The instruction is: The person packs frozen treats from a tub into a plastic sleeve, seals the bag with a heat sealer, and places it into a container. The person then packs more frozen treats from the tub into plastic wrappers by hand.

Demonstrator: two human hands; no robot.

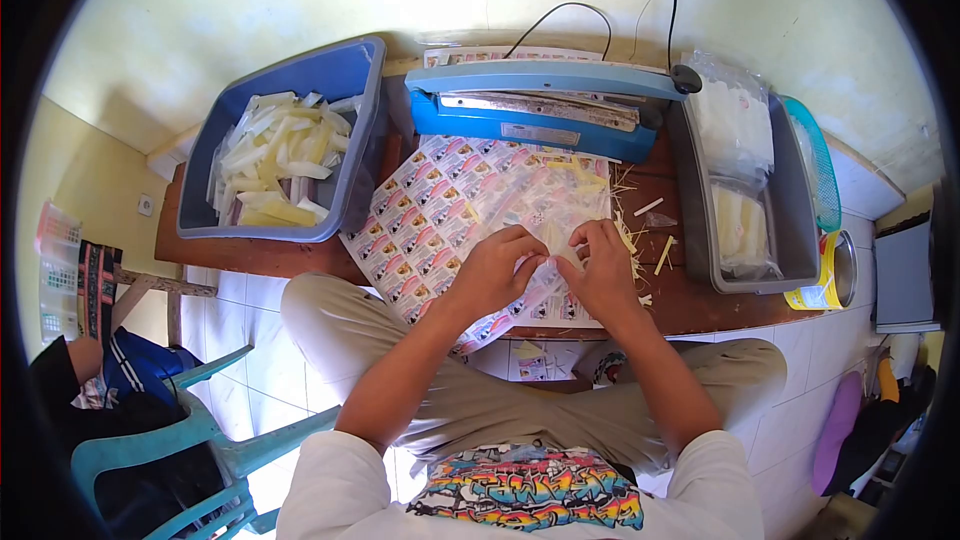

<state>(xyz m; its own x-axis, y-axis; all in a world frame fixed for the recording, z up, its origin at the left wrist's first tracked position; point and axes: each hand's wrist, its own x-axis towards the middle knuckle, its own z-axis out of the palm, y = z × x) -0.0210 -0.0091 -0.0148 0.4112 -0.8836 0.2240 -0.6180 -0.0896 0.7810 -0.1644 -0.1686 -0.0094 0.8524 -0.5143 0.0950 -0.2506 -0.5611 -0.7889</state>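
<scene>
Over the middle of the low table, my left hand [498, 268] and my right hand [606, 268] pinch a small transparent plastic bag [552, 236] between them. Fingers of both hands are closed at its near edge. What is inside the bag, if anything, is too blurred to tell. Under the hands lie sheets of printed labels [412, 238], with more thin plastic bags [530, 190] spread on top. Behind them stands a blue heat sealer [540, 132] with a long lighter blue arm, its cable running up the wall.
At the left, a blue-grey bin [362, 155] holds many pale yellow sticks [280, 150]. A grey bin [700, 240] at the right contains filled plastic packs [740, 225]. Pale scraps [655, 240] litter the wood. A yellow tin [825, 270] and a green chair [190, 430] stand nearby.
</scene>
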